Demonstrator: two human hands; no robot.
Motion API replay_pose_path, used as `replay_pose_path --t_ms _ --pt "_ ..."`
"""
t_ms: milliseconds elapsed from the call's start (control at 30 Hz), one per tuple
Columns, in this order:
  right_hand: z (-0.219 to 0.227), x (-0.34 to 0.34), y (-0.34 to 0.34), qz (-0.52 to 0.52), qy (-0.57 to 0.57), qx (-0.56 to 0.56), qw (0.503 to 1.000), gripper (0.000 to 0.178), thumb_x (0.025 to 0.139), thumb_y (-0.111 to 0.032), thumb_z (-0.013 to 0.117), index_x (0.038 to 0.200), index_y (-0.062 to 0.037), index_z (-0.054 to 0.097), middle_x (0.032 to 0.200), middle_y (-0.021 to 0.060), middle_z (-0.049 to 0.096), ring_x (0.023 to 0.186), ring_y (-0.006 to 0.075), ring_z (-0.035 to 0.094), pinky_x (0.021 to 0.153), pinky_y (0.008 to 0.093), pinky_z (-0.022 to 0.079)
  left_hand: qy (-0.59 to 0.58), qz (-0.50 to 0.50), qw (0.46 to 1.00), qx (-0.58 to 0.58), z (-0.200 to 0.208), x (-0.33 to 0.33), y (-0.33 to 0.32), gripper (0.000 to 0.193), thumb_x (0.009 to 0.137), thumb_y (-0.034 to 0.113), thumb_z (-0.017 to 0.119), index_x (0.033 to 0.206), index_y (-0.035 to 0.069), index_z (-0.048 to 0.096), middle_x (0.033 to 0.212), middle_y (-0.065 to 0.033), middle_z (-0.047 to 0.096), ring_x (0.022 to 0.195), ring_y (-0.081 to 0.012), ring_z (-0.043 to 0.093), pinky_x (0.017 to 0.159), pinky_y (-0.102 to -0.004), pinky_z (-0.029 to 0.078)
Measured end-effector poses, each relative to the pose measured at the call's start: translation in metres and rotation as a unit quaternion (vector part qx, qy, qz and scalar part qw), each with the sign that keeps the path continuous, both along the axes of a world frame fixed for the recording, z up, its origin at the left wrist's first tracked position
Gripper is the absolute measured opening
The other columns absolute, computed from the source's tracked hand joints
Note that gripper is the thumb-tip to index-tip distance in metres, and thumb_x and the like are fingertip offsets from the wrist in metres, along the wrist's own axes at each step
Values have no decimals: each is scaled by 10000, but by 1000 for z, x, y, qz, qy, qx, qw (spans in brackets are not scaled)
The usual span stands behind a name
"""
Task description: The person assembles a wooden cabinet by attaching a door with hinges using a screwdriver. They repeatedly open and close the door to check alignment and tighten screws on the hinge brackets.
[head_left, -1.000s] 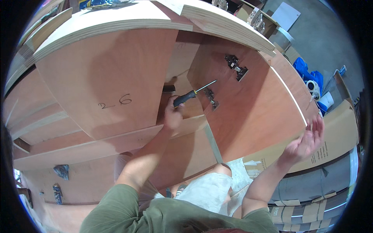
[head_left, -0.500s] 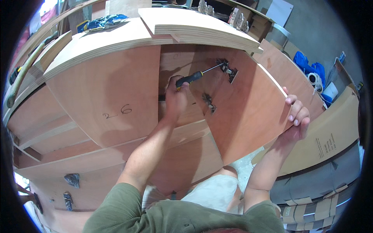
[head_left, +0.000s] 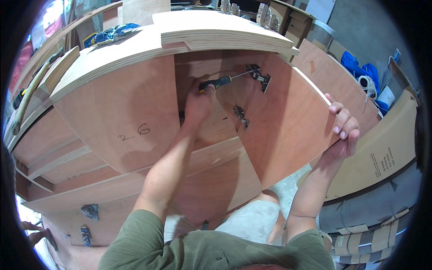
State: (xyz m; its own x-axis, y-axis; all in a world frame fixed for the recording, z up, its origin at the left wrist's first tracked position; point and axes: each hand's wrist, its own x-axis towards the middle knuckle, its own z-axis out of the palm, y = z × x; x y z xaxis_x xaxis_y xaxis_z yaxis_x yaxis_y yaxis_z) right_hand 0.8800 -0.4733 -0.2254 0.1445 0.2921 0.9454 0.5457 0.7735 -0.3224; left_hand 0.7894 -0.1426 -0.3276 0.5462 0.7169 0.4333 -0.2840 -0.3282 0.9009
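Note:
My left hand (head_left: 199,101) is closed round the black and yellow handle of a screwdriver (head_left: 217,84). The screwdriver's tip reaches the upper metal hinge (head_left: 258,77), which joins a cabinet door (head_left: 292,121) to the wooden cabinet. A lower hinge (head_left: 241,117) sits on the same door, nearer to me. With my right hand (head_left: 344,123) I grip the door's outer edge, fingers curled over it. The door stands swung out from the cabinet opening. Left of the opening is a flat wood panel (head_left: 135,108) with handwritten marks.
Plywood boards (head_left: 225,36) lie on the cabinet top, beside a blue plastic packet (head_left: 112,35). Several loose hinges (head_left: 267,17) stand at the back. Cardboard (head_left: 373,153) and a blue bag (head_left: 353,65) are at the right. Small plastic bags (head_left: 90,211) lie at the lower left.
The whole view has shifted slightly. The screwdriver stays at the upper hinge, and my left hand has turned a little on its handle. My right hand keeps its hold on the door.

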Motion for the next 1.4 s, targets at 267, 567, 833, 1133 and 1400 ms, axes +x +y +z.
replay_pose_path --t_ms 267,567,833,1133,1400 --pt "0 0 -2 -1 -6 -6 1000 414 974 -420 514 674 -133 512 718 38 544 1073 331 551 1116 583 259 -80 14 989 120 2 5 5 261 891 47 577 1148 10 554 980 -114 583 922 -165 541 864 -292 439" --pt "1 -4 3 8 -9 -4 1000 403 969 -420 522 679 -139 536 715 37 558 1093 336 550 1131 578 251 -73 5 992 107 5 1 5 283 889 44 601 1138 22 469 966 -141 612 888 -203 598 807 -299 469" --pt "-1 -4 9 40 -6 12 999 396 966 -430 514 675 -162 537 704 13 556 1087 310 556 1137 573 246 -25 43 986 158 24 -10 1 288 862 116 655 1085 23 498 879 -159 637 813 -233 647 735 -350 508" --pt "-1 1 5 38 -1 7 999 405 968 -429 508 659 -168 519 700 7 547 1081 303 555 1145 570 237 85 -147 959 -225 43 -16 8 296 857 220 691 1025 -9 606 794 -49 623 673 -124 559 600 -274 454" --pt "-1 4 5 44 -8 3 999 402 967 -438 510 668 -170 520 708 2 549 1088 296 546 1147 572 224 -11 4 997 80 33 -1 6 257 837 175 718 984 -24 647 811 -64 625 731 -128 538 683 -282 459"
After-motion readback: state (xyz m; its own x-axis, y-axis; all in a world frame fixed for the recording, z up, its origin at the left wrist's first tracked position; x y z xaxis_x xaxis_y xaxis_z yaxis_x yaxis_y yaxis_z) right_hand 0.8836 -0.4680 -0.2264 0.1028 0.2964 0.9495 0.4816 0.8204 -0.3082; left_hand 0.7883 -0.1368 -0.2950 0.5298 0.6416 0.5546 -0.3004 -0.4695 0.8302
